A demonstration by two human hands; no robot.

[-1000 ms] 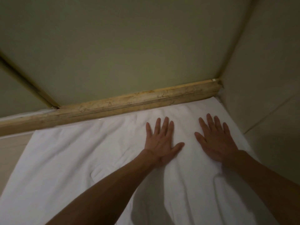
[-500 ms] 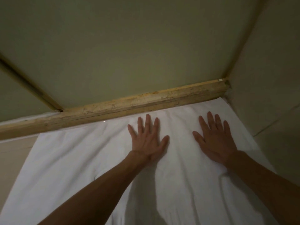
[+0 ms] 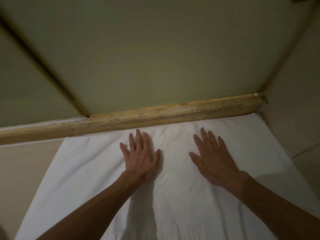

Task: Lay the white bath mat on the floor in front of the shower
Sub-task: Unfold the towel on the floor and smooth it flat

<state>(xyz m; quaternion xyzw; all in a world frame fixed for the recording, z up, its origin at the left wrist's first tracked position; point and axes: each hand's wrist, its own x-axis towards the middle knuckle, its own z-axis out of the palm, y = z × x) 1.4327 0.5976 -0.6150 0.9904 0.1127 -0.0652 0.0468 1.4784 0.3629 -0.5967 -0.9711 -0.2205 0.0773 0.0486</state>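
Observation:
The white bath mat (image 3: 90, 172) lies spread flat on the floor, its far edge against the tan stone shower threshold (image 3: 155, 113). My left hand (image 3: 141, 156) rests palm down on the mat near its far edge, fingers spread and slightly blurred. Palm down too, my right hand (image 3: 213, 156) lies on the mat to the right of it, fingers apart. Neither hand grips the cloth. Both forearms cover part of the near half of the mat.
Behind the threshold rises the pale green shower glass (image 3: 147, 58) with a dark frame bar (image 3: 43, 66) at left. A beige wall (image 3: 297, 110) borders the mat's right side. Bare beige floor (image 3: 22, 167) shows to the left of the mat.
My left hand has slid leftward across the mat, away from my right hand. My right hand has stayed about where it was. The mat looks smoother.

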